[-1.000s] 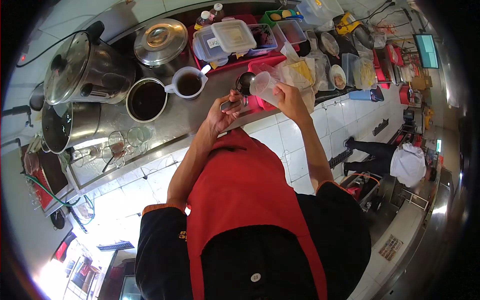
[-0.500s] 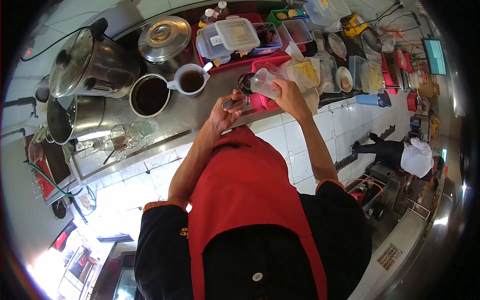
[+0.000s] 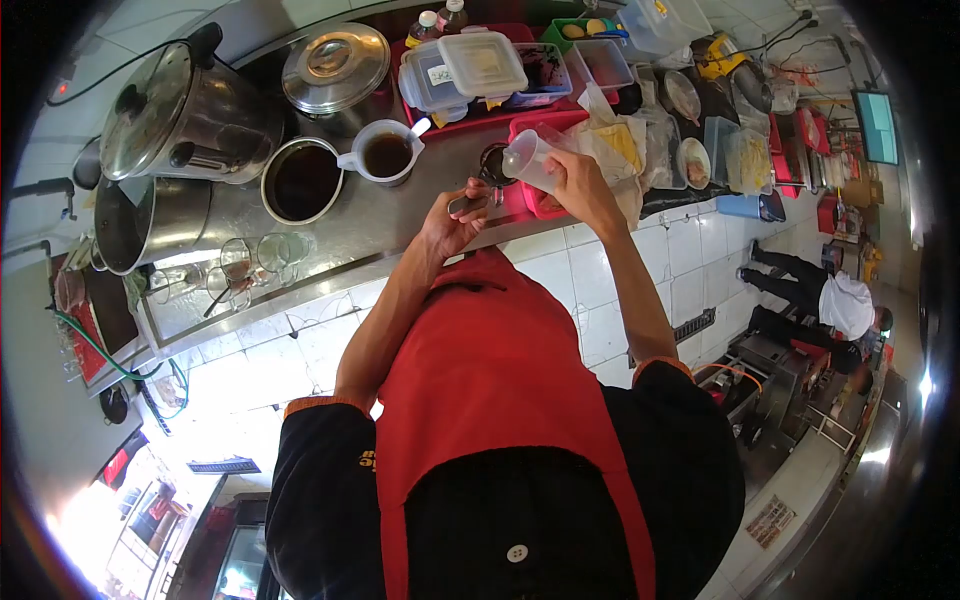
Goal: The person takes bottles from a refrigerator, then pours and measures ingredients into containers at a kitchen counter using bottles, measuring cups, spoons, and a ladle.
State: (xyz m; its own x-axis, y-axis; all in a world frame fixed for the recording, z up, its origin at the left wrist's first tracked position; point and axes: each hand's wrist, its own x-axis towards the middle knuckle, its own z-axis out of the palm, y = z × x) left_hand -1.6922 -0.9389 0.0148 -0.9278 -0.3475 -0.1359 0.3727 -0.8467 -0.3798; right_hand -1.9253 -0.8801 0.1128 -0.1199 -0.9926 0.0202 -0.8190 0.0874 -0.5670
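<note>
My left hand (image 3: 453,224) is closed on a shiny metal utensil (image 3: 467,205), whose far end I cannot make out. Just beyond it stands a small glass (image 3: 493,166) with dark contents. My right hand (image 3: 585,190) grips a translucent plastic cup (image 3: 533,160), tilted with its mouth towards the glass. Any liquid leaving the cup is too small to see. To the left of the glass is a white measuring jug (image 3: 365,160) of dark liquid, beside a metal pot (image 3: 268,190) that also holds dark liquid.
A lidded steel pot (image 3: 336,68) and a large steel urn (image 3: 190,120) stand at the back left. Several glass mugs (image 3: 236,262) sit near the counter's left edge. A pink tray (image 3: 530,196) with plastic-wrapped items lies right. Two people (image 3: 845,305) are at the far right.
The view has shifted slightly. The tilted cup and both hands have stayed almost in place at the glass. At the far right, a second person has come into sight beside the one in white.
</note>
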